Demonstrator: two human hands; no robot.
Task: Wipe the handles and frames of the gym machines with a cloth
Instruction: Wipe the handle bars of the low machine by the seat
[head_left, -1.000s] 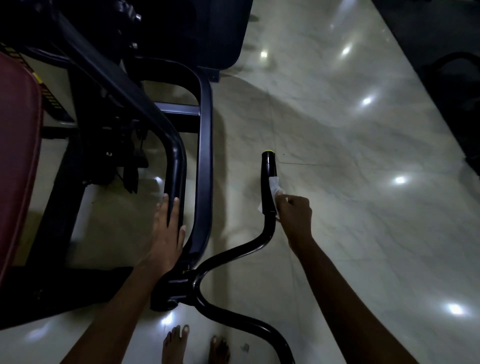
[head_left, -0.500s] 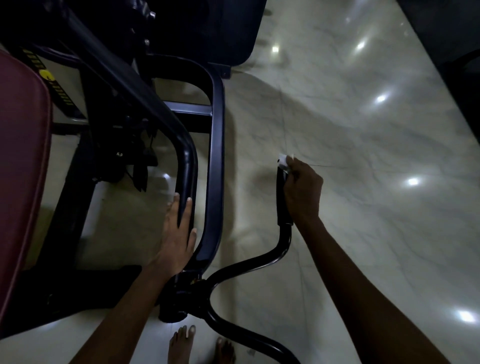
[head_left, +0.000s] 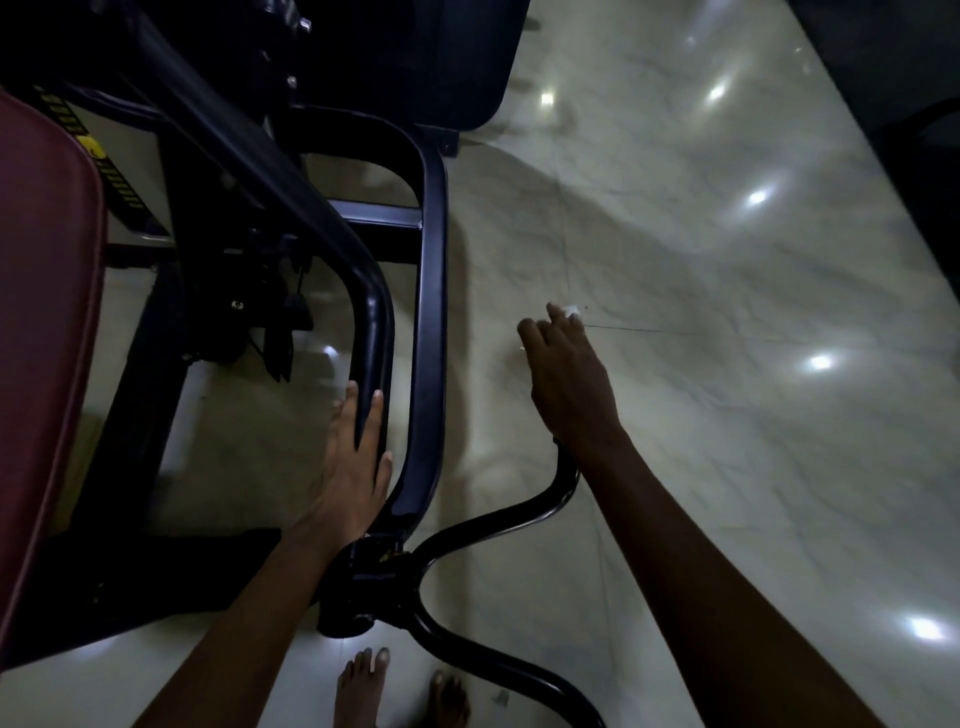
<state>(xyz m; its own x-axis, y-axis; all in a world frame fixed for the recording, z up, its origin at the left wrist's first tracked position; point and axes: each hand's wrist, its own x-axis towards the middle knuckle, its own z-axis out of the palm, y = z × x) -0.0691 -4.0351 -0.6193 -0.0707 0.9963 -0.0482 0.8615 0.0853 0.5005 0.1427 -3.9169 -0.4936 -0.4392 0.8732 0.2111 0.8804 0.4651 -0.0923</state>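
I see a maroon seat pad (head_left: 47, 332) left of the black frame (head_left: 434, 312), my left hand (head_left: 356, 462) flat on it, right hand (head_left: 566, 379) fingers curled over the upright handle (head_left: 563, 483), pinching the cloth (head_left: 573, 310).

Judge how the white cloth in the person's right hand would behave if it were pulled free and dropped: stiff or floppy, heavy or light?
Probably floppy: the cloth is bunched so small that only a scrap shows past the right hand covering the handle end. Likely light too, since curled fingers alone keep it there. It would probably crumple on the glossy floor rather than roll.
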